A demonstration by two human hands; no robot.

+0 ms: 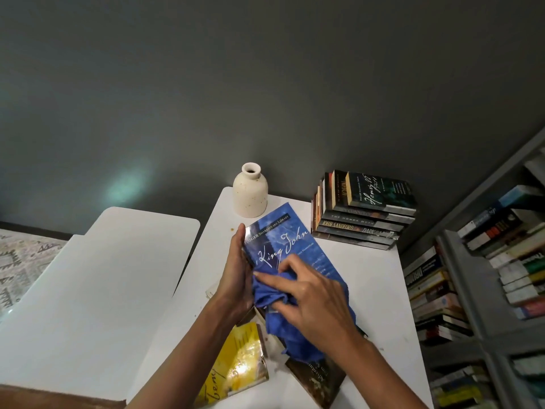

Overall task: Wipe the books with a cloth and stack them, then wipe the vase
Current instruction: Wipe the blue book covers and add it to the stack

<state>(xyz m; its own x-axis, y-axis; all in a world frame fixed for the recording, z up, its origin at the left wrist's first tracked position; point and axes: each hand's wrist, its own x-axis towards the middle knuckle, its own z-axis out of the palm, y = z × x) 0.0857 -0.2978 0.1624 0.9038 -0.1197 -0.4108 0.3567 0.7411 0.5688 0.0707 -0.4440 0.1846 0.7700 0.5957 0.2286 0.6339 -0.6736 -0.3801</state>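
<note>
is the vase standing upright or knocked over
Upright: the vase stands on its base on the white table, its open mouth facing up.

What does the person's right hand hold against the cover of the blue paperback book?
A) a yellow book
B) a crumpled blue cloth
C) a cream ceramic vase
B: the right hand holds the crumpled blue cloth on the cover of the blue paperback book, whose edge the left hand grips.

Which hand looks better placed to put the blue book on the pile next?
Probably the left hand: it grips the blue book, while the right hand holds the cloth against it. The pile sits rear right.
</note>
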